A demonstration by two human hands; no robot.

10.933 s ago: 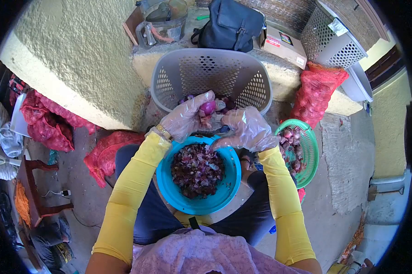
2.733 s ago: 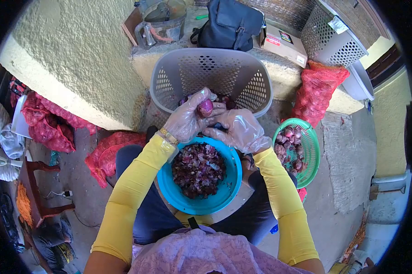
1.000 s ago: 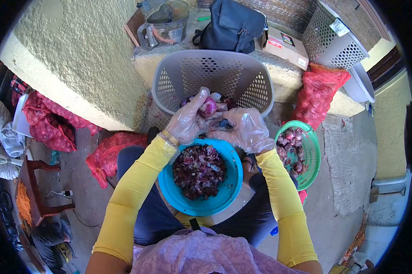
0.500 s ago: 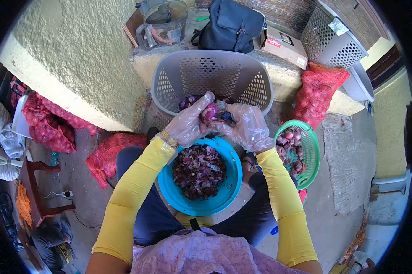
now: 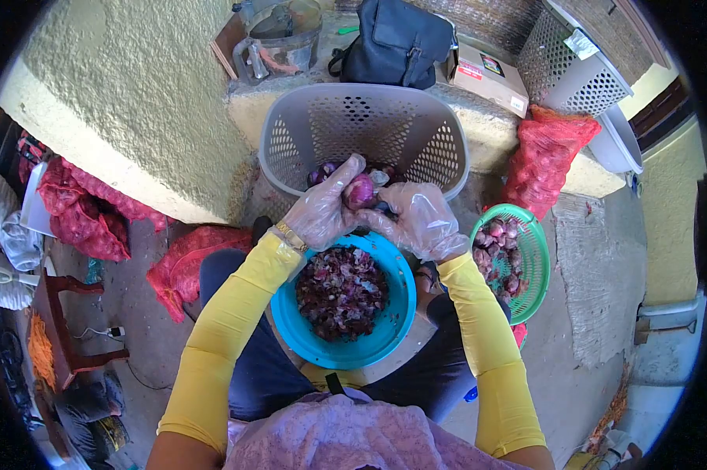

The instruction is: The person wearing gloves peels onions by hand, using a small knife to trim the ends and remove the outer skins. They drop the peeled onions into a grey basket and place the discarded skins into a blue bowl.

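A purple-red onion (image 5: 359,192) is gripped by my left hand (image 5: 322,207), which wears a clear plastic glove, thumb along the onion's upper side. My right hand (image 5: 425,219), gloved too, has its fingers curled close to the onion's right side; what it grips is hard to make out. Both hands are over the near rim of a grey perforated basket (image 5: 361,102) with a few onions (image 5: 322,172) at its bottom. Below them, a blue basin (image 5: 404,301) holds a heap of onion skins (image 5: 341,294).
A green basket (image 5: 537,266) of onions stands at the right, near a red mesh sack (image 5: 545,164). More red sacks (image 5: 200,262) lie at the left. A black backpack (image 5: 404,43) and a cardboard box (image 5: 486,78) rest on the ledge behind.
The onion has turned and more of its surface shows between my hands. My right hand's fingers have shifted slightly, and the dark item near them is now mostly hidden.
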